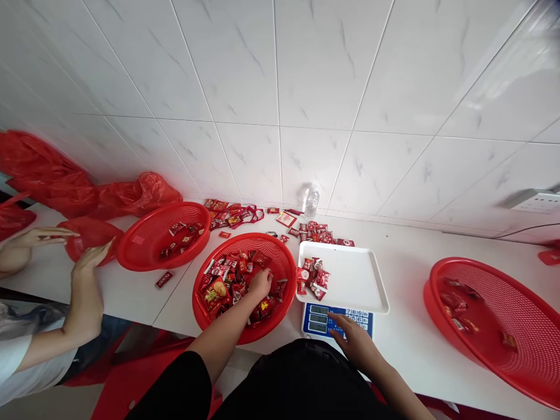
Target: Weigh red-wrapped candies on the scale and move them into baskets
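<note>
In the middle red basket (pixel 286 262), which holds many small red snack packets (pixel 216 294), my left hand (pixel 261 284) reaches down among them. Its fingers are curled and partly hidden, so what they hold cannot be made out. My right hand (pixel 353 338) hovers over the blue keypad and displays of a scale (pixel 318 319), fingers apart and holding nothing. On the scale rests a white tray (pixel 359 277), with several red packets (pixel 315 279) grouped at its left end.
Left, a person's hands (pixel 90 254) are at a red bag (pixel 85 233) beside another red basket (pixel 164 236). A large red basket (pixel 494 315) stands right. Behind the tray are a clear bottle (pixel 312 202) and loose packets (pixel 317 232). A wall socket (pixel 536 200) is right.
</note>
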`<state>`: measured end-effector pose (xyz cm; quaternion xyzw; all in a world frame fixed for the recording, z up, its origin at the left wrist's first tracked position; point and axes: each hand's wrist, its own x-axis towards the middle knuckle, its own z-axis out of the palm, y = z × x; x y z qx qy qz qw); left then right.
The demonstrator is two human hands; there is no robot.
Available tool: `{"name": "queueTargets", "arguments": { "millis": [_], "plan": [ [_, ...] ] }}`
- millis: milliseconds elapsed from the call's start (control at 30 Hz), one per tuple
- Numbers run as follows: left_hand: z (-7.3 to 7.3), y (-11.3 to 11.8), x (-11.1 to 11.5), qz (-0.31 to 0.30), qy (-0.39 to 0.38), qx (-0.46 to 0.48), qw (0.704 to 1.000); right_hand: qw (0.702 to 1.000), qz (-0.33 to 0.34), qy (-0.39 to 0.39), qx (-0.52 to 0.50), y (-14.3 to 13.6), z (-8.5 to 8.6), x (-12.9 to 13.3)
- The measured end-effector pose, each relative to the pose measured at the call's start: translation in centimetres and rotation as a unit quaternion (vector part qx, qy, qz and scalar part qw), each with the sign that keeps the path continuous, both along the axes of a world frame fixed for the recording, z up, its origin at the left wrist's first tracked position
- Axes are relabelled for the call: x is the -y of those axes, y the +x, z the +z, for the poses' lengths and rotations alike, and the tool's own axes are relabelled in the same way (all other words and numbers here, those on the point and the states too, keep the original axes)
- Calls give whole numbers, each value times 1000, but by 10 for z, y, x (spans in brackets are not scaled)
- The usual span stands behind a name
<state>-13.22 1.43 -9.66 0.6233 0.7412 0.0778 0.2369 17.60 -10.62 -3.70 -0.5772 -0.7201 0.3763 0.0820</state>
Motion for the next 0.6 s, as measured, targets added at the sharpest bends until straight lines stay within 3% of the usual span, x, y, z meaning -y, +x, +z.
{"name": "queueTargets", "arguments": {
  "millis": [133, 267, 400, 500, 600],
  "plan": [
    [16, 10, -6, 8, 47, 40, 998, 1000, -6, 3, -4, -1, 0, 2],
    [39, 39, -3, -1, 115, 175, 978, 1000, -3, 4, -12, -2, -1, 0],
    [57, 69, -1, -89, 105, 245, 960, 1000, -4, 3, -13, -4, -2, -2],
    [62, 82, -3, -165, 108, 211, 957, 1000, -7, -1, -14, -4, -1, -2],
    [62, 85, -3, -201, 139, 88, 966, 1000, -9, -7, -21, -2, 0, -1]
  ]
}}
